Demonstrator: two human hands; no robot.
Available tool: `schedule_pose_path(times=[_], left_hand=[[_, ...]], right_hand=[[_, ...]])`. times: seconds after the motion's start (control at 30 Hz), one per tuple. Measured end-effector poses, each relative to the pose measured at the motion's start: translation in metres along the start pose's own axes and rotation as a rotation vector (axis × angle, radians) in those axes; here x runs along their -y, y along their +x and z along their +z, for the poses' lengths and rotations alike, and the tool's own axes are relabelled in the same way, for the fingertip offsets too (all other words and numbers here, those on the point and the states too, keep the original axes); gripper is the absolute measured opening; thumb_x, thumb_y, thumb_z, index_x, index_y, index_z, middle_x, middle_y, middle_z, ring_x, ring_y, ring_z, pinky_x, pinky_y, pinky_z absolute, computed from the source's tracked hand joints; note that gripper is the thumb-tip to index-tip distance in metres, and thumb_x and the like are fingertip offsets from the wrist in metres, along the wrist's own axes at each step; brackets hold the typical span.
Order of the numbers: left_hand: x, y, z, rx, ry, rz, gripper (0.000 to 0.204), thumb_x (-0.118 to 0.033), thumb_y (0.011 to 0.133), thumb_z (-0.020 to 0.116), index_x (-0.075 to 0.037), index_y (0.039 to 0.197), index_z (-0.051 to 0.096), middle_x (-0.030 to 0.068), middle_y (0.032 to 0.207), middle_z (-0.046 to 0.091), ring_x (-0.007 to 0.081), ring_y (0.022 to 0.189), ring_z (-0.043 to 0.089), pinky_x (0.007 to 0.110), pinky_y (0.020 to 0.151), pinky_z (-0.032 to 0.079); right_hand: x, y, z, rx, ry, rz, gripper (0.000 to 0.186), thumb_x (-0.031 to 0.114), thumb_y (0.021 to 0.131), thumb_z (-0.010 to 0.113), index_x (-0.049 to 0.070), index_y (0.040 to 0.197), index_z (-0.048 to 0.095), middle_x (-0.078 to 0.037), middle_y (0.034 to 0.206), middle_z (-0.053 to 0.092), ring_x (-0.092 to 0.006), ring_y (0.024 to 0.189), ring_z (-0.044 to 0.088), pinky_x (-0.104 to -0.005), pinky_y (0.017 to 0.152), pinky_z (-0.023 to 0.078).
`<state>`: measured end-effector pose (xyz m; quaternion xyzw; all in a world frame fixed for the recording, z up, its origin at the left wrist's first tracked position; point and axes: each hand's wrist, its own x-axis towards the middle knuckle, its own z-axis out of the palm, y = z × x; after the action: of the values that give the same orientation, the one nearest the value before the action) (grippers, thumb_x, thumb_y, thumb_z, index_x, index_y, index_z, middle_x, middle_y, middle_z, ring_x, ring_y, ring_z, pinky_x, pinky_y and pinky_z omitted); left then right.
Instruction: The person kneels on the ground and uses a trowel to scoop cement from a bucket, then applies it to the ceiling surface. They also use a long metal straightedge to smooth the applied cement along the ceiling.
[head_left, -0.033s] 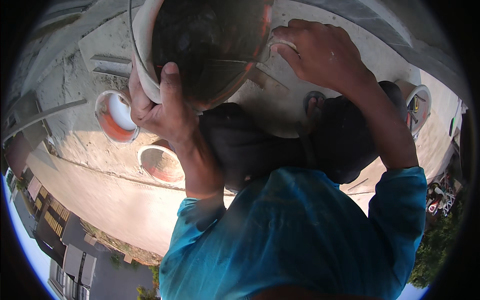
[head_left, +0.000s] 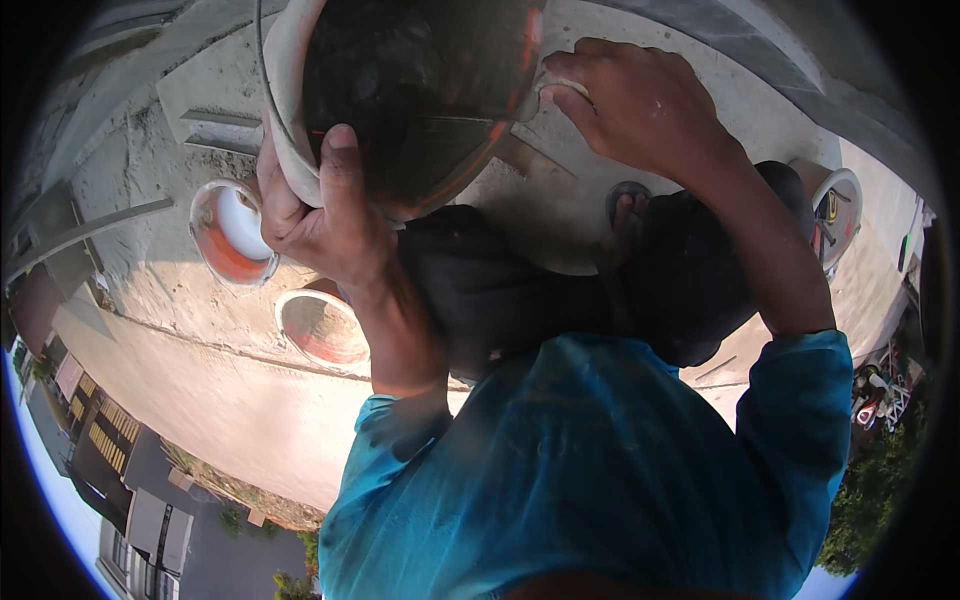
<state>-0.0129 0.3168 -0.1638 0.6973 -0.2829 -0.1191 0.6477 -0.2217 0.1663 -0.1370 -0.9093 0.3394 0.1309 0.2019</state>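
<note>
A large bucket (head_left: 420, 100) with a pale, crusted rim, a dark inside and orange showing near its right edge is tilted in front of my knees. My left hand (head_left: 335, 210) grips its near left rim, the thumb over the inside and the fingers behind the wall. Along that side runs the bucket's thin wire handle (head_left: 262, 60). At the right edge of the bucket, my right hand (head_left: 640, 105) is closed around a small pale thing (head_left: 570, 85). Whether this is part of the bucket or a separate piece, I cannot tell. The bucket's far end is cut off by the frame.
Left of me stand an orange bucket (head_left: 225, 255) with white contents and another bucket (head_left: 322, 330) in sunlight. At right, a bucket (head_left: 845, 225) holds tools. A long strip (head_left: 110, 225) and a metal channel (head_left: 220, 132) lie on the concrete floor (head_left: 150, 340).
</note>
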Motion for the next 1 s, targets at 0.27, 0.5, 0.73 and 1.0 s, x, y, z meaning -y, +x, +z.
schedule_pose_path(times=[0.27, 0.5, 0.73, 1.0], left_hand=[[0.005, 0.008, 0.013, 0.046, -0.009, 0.068, 0.045, -0.020, 0.089, 0.081, 0.010, 0.119, 0.069, 0.0157, 0.116, 0.071, 0.0206, 0.098, 0.065, 0.032, 0.090, 0.051], [0.004, 0.018, 0.023, -0.079, -0.096, -0.205, 0.047, -0.028, 0.098, 0.071, 0.009, 0.126, 0.064, 0.0174, 0.119, 0.070, 0.0219, 0.101, 0.067, 0.035, 0.091, 0.054], [0.002, 0.032, 0.038, -0.174, -0.298, -0.453, 0.048, -0.028, 0.100, 0.066, 0.008, 0.132, 0.058, 0.0223, 0.127, 0.065, 0.0311, 0.105, 0.070, 0.044, 0.090, 0.063], [0.012, 0.032, 0.030, -0.190, -0.219, -0.427, 0.056, -0.035, 0.098, 0.067, 0.009, 0.130, 0.056, 0.0250, 0.126, 0.063, 0.0338, 0.108, 0.068, 0.047, 0.087, 0.065]], right_hand=[[-0.021, 0.003, 0.069, 0.014, 0.644, -0.173, 0.033, 0.032, 0.101, 0.061, 0.003, 0.115, 0.070, -0.011, 0.089, 0.071, -0.0252, 0.077, 0.072, -0.0408, 0.070, 0.056], [-0.017, -0.019, 0.074, 0.585, 1.447, 0.143, 0.036, 0.039, 0.102, 0.057, 0.006, 0.114, 0.067, -0.003, 0.085, 0.063, -0.0101, 0.062, 0.057, -0.0290, 0.052, 0.047], [0.015, -0.010, 0.119, -0.648, 1.655, 0.123, 0.030, 0.016, 0.103, 0.055, 0.000, 0.128, 0.059, -0.006, 0.102, 0.062, -0.0132, 0.087, 0.060, -0.0304, 0.078, 0.051], [0.001, 0.088, 0.118, -1.210, 1.210, 0.279, 0.031, 0.018, 0.103, 0.062, 0.000, 0.128, 0.058, -0.012, 0.113, 0.061, -0.0231, 0.107, 0.059, -0.0336, 0.097, 0.046]])
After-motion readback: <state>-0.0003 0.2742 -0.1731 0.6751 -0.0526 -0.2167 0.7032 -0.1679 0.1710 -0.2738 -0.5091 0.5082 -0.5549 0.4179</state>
